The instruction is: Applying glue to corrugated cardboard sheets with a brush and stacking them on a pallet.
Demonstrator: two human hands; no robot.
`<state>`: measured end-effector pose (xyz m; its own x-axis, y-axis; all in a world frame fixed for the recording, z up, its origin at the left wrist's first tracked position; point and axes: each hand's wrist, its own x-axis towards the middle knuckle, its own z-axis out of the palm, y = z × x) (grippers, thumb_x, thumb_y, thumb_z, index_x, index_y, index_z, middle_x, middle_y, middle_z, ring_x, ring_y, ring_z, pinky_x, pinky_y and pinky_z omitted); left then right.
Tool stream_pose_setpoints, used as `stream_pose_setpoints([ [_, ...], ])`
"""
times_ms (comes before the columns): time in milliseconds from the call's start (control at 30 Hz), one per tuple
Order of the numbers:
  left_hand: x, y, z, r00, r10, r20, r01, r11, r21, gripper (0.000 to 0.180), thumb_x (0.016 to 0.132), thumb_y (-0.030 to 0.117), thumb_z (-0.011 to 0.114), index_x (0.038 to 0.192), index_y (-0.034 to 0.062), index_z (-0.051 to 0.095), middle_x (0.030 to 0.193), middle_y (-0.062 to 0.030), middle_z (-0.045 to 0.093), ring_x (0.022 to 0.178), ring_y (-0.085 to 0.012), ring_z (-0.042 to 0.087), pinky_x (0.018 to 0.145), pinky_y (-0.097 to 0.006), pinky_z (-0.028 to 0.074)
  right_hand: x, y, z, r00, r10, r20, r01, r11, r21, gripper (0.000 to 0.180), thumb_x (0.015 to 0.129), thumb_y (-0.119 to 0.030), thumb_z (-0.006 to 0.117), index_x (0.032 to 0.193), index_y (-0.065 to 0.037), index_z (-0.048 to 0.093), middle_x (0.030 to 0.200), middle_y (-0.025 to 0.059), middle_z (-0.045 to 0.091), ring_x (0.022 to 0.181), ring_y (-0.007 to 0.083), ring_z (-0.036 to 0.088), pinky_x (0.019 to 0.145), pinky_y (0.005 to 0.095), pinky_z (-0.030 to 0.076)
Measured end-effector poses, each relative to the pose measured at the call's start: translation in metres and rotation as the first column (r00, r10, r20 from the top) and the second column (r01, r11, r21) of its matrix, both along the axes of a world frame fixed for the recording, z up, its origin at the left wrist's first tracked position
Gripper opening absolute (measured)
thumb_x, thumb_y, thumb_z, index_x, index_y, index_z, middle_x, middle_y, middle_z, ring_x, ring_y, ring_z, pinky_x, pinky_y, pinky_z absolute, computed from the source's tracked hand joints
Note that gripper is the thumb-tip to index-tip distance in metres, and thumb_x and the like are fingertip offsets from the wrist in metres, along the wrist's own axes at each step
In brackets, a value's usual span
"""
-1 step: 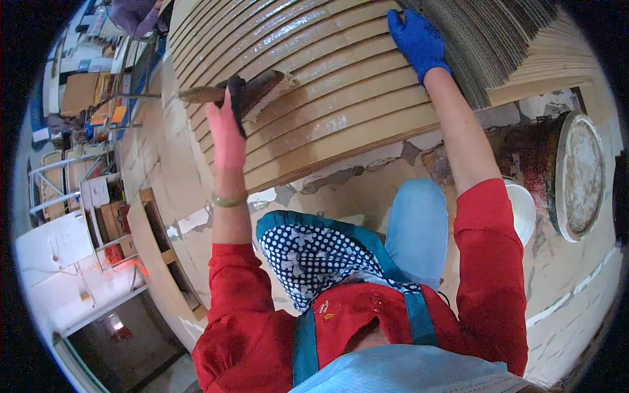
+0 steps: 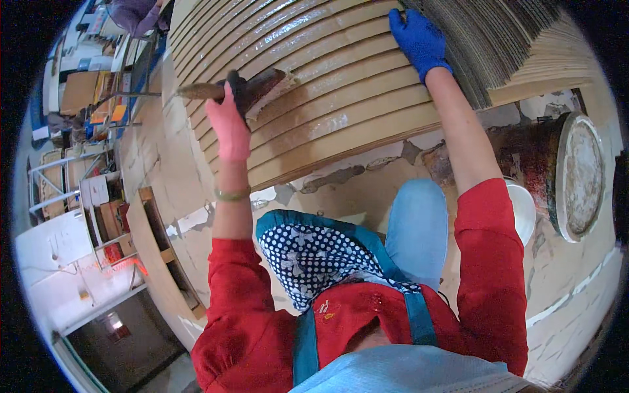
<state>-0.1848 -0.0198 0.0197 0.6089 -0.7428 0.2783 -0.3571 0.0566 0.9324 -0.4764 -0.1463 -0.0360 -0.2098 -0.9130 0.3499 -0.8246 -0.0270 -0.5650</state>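
Red sleeves and a teal apron with a dotted cloth (image 2: 308, 252) fill the near edge, and both forearms reach up to a fanned stack of cardboard sheets (image 2: 341, 111) lying stepped across the bench. The left hand (image 2: 226, 124), in a pink glove, is clamped on the wooden handle of a wide brush (image 2: 252, 88) whose dark bristles lie against an exposed sheet edge, where a wet sheen shows. The right hand (image 2: 419, 39), in a blue glove, rests with fingers spread on the upper sheets, pressing rather than grasping. Glue-spreading across the stepped edges looks to be the step in hand; the next stroke would call for steady pressure along a dry strip. Right of the stack stands a stained drum (image 2: 557, 170), probably the glue pot, though the rim blurs it.
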Motion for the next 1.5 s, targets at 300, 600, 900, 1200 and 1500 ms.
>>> stream_pose_setpoints([
  [300, 0.125, -0.124, 0.015, 0.766, 0.367, 0.528, -0.269, 0.929, -0.256, 0.034, 0.082, 0.029, 0.054, 0.077, -0.0047, 0.053, 0.077, -0.0196, 0.059, 0.066, -0.0292, 0.055, 0.062, -0.036, 0.043, 0.015, -0.007, -0.009, 0.999, -0.029, -0.022, 0.025, 0.985, -0.173, 0.036, 0.083, -0.036, 0.048, 0.065, -0.006, 0.058, 0.065, 0.0196, 0.06, 0.059, 0.0351, 0.059, 0.057, 0.0442, 0.048],
  [600, -0.022, 0.01, -0.027, 0.932, 0.192, 0.309, -0.225, 0.971, 0.077, 0.031, 0.081, 0.025, 0.055, 0.079, -0.0065, 0.055, 0.074, -0.018, 0.059, 0.07, -0.027, 0.055, 0.067, -0.039, 0.043, -0.004, 0.005, 0.009, 0.999, -0.032, -0.024, 0.03, 0.998, -0.049, 0.041, 0.085, -0.037, 0.044, 0.075, -0.002, 0.061, 0.076, 0.0225, 0.061, 0.069, 0.0368, 0.06, 0.066, 0.0444, 0.048],
  [900, -0.057, -0.118, 0.03, -0.213, 0.182, 0.96, -0.16, 0.963, -0.218, 0.026, 0.082, 0.02, 0.058, 0.079, -0.0055, 0.055, 0.076, -0.0148, 0.061, 0.065, -0.0219, 0.056, 0.06, -0.034, 0.045, -0.007, 0.004, 0.018, 0.999, 0.014, 0.033, -0.015, 0.999, 0.033, 0.043, 0.085, -0.037, 0.041, 0.079, 0.0, 0.063, 0.083, 0.0242, 0.061, 0.075, 0.0377, 0.06, 0.072, 0.0441, 0.047],
  [1200, -0.111, -0.056, -0.032, 0.868, -0.059, 0.492, 0.099, 0.994, -0.056, 0.026, 0.076, 0.024, 0.061, 0.073, -0.001, 0.056, 0.069, -0.0176, 0.059, 0.068, -0.0314, 0.058, 0.063, -0.04, 0.043, -0.013, 0.006, 0.016, 0.992, 0.065, 0.109, -0.07, 0.997, 0.038, 0.042, 0.084, -0.036, 0.043, 0.077, 0.0, 0.063, 0.079, 0.0226, 0.062, 0.071, 0.0369, 0.06, 0.068, 0.0436, 0.048],
  [1500, -0.047, -0.163, 0.044, 0.608, 0.07, 0.791, 0.114, 0.978, -0.175, 0.034, 0.08, 0.025, 0.059, 0.066, -0.0055, 0.053, 0.06, -0.0125, 0.052, 0.057, -0.0173, 0.047, 0.056, -0.034, 0.04, -0.002, 0.009, 0.019, 0.99, 0.063, 0.123, -0.067, 0.997, 0.025, 0.039, 0.084, -0.034, 0.044, 0.079, 0.0, 0.062, 0.077, 0.0229, 0.061, 0.07, 0.0368, 0.06, 0.067, 0.0435, 0.048],
])
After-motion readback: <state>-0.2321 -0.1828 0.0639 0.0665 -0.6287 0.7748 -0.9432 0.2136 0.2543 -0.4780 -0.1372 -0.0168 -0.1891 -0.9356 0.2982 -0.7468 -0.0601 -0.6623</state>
